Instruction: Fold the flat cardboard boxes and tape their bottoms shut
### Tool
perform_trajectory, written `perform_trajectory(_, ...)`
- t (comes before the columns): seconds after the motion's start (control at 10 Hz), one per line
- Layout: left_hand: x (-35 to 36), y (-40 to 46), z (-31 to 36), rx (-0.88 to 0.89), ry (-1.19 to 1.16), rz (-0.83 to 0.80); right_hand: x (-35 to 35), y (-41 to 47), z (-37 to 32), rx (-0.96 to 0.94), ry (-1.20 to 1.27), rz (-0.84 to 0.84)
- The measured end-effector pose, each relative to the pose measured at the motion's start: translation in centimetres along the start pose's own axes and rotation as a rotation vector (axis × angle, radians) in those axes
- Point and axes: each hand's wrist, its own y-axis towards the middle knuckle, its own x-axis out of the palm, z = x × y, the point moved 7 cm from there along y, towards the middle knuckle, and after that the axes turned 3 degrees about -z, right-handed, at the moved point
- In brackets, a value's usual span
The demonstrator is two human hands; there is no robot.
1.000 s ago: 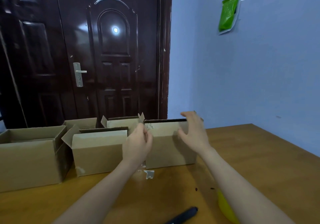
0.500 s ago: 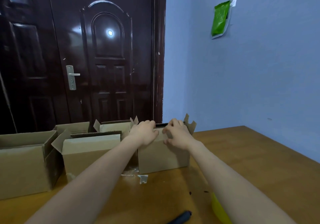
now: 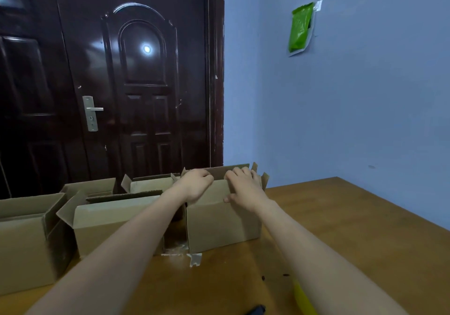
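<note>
Both my hands on the top edge of a cardboard box point(image 3: 222, 219) standing upright on the wooden bench point(image 3: 353, 229), w/ its top flaps up. Left grip point(image 3: 196, 185): fingers curled over the near flap's upper edge, holding it at the left corner. Right grip point(image 3: 244, 189): fingers hooked over the same edge further right, thumb pressed against the box's front face, so that hand has hold of the flap too. A strip of tape point(image 3: 194, 258) sticks out from under the box's near-left bottom corner, lying on the bench. To the left, just beside it, a second box point(image 3: 114, 224) stands open, side flap splayed out; a third box point(image 3: 26, 239) sits at the far left edge, and two more boxes point(image 3: 151, 183) stand behind these, near the dark brown door point(image 3: 136, 83). Door has a silver handle point(image 3: 91, 112). Blue wall point(image 3: 353, 107) at right, green packet point(image 3: 300, 28) stuck on it. Bottom of shot: a black object point(image 3: 257, 311), only partly in view, and sth yellow point(image 3: 303, 300) behind my right forearm; can't tell what either is.
</note>
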Motion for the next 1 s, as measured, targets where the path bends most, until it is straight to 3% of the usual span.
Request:
perform_trajectory(0.2, -0.6, -0.4, 0.1, -0.050, -0.257, -0.076, -0.4, -1.0, -0.6, -0.024, -0.023, 0.089)
perform_trajectory(0.3, -0.9, -0.3, -0.8, -0.170, -0.516, -0.085, -0.7, -1.8, -0.9, -0.078, -0.022, 0.137)
perform_trajectory(0.4, -1.1, 0.3, -1.4, -0.198, -0.545, -0.108, -0.8, -2.4, -1.2, -0.117, -0.054, 0.173)
perform_trajectory(0.5, -0.5, 1.0, -2.1, -0.192, -0.509, -0.120, -0.7, -2.7, -1.2, -0.104, -0.075, 0.167)
perform_trajectory(0.7, -2.2, 0.0, -1.0, -0.093, -0.574, 0.053, -0.6, -2.5, -0.8, -0.078, -0.158, 0.121)
perform_trajectory(1.0, -8.4, -4.4, -1.1, 0.012, -0.209, 0.204, -5.0, -0.9, -2.7, -0.114, -0.134, 0.113)
